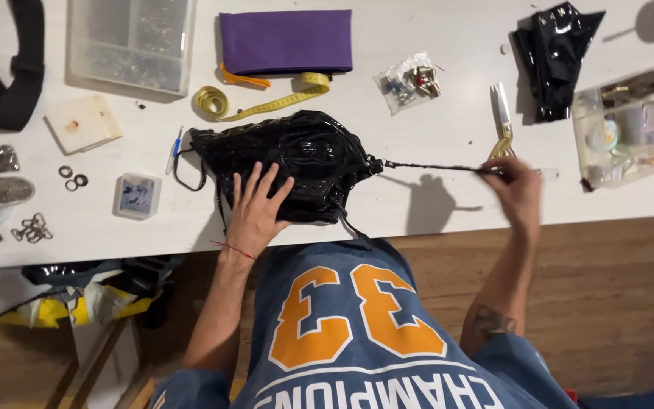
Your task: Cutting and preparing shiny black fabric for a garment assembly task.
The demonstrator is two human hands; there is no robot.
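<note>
- Pressing flat, fingers spread, the left hand (255, 208) holds down a glossy black quilted bag (289, 163) at the white table's (433, 136) near edge.
- Right hand (516, 189) pinches the bag's thin black cord (433, 166), stretched taut.
- Purple fabric pouch (285, 39), yellow tape measure (266, 102) and clear plastic packet (410, 82) lie behind.

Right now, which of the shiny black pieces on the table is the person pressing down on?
The quilted black bag at the table's near edge, under the left hand. The other glossy black piece lies untouched at the far right corner.
</note>
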